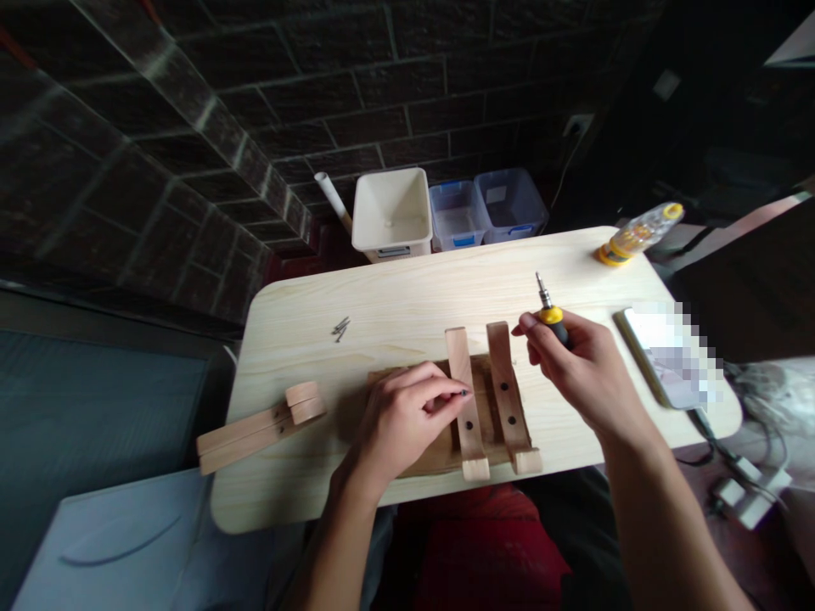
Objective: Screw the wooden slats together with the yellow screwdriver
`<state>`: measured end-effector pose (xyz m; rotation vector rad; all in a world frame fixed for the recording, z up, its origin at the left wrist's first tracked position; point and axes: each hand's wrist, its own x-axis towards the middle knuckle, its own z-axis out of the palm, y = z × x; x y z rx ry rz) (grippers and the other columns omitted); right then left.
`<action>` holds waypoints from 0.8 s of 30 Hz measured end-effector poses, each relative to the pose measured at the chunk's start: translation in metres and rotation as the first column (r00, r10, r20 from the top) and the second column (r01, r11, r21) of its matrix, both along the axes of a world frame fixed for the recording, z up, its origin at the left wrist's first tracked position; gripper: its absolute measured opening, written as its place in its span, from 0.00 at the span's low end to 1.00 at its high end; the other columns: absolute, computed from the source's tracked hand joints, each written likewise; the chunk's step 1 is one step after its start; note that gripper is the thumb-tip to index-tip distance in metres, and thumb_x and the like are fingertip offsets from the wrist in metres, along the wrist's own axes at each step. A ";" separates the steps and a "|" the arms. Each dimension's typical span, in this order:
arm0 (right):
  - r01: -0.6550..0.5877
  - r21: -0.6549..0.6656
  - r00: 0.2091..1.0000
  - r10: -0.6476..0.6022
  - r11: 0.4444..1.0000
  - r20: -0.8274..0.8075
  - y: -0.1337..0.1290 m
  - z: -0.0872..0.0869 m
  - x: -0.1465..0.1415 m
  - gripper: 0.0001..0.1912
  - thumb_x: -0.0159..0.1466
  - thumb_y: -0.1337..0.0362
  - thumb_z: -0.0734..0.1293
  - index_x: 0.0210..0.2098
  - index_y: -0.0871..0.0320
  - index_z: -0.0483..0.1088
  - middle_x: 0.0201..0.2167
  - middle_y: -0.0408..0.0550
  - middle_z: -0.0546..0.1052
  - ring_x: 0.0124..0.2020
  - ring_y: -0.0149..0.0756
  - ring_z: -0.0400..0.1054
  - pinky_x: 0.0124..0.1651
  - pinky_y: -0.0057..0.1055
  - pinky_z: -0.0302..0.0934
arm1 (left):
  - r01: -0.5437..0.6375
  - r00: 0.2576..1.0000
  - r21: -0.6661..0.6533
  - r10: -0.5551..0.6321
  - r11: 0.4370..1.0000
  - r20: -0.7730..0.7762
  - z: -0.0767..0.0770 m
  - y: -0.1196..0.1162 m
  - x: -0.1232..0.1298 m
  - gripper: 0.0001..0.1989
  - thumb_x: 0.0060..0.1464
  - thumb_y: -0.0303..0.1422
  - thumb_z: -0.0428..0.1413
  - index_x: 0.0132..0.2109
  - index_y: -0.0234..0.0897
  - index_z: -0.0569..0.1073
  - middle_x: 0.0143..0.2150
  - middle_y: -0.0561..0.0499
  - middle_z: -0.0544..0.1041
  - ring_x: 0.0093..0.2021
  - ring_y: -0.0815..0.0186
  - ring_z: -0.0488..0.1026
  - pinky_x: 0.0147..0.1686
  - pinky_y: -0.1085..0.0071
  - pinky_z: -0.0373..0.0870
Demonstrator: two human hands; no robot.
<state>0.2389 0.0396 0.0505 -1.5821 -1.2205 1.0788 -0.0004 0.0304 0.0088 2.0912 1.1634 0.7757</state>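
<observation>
My left hand point(407, 412) pinches a small dark screw point(465, 393) between thumb and fingertips, at the upper part of a wooden hook point(472, 445). A dark screw head or hole shows lower on that hook. Beside it lies a second wooden hook point(499, 348) with two dark spots along its length. Both hooks rest on a brown board point(433, 462), partly hidden under my left hand. My right hand point(579, 365) is closed around a black and yellow screwdriver point(553, 316), its bit pointing up and away from the hooks.
Several loose screws point(341, 328) lie on the pale table point(395, 297). More wooden hooks point(248, 434) overhang its left edge. At the right are a clear yellow-capped bit case point(640, 233) and a phone point(668, 356) with a cable. Bins point(393, 212) stand behind the table.
</observation>
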 end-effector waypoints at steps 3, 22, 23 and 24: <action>-0.006 -0.005 1.000 0.006 1.000 -0.011 0.000 0.000 -0.001 0.23 0.68 0.43 0.71 0.29 0.56 0.72 0.20 0.38 0.65 0.21 0.28 0.54 0.21 0.28 0.44 | 0.000 1.000 0.001 0.000 1.000 0.007 -0.001 0.000 -0.001 0.04 0.65 0.31 0.63 0.42 0.41 0.84 0.37 0.52 0.82 0.28 0.72 0.72 0.31 0.74 0.68; -0.024 -0.014 0.999 0.023 1.000 -0.030 -0.001 -0.003 -0.001 0.23 0.68 0.43 0.71 0.32 0.56 0.74 0.22 0.38 0.66 0.22 0.27 0.54 0.21 0.27 0.45 | 0.010 1.000 -0.003 -0.010 1.000 0.029 -0.004 0.001 -0.002 0.04 0.65 0.32 0.63 0.43 0.43 0.84 0.37 0.54 0.82 0.31 0.72 0.73 0.34 0.74 0.69; -0.022 -0.014 0.999 0.022 1.000 -0.030 -0.001 -0.003 -0.001 0.23 0.68 0.43 0.71 0.32 0.56 0.74 0.22 0.38 0.66 0.22 0.27 0.54 0.21 0.27 0.46 | 0.009 1.000 -0.001 -0.009 1.000 0.029 -0.005 0.001 -0.001 0.04 0.65 0.32 0.63 0.43 0.43 0.84 0.37 0.54 0.82 0.31 0.72 0.73 0.34 0.74 0.69; -0.021 -0.014 0.999 0.021 1.000 -0.030 -0.001 -0.004 -0.001 0.22 0.68 0.43 0.71 0.32 0.56 0.74 0.22 0.38 0.66 0.22 0.27 0.55 0.21 0.27 0.46 | 0.007 1.000 0.003 -0.007 1.000 0.028 -0.005 0.001 -0.001 0.04 0.65 0.33 0.63 0.43 0.43 0.84 0.37 0.54 0.82 0.31 0.72 0.74 0.34 0.74 0.69</action>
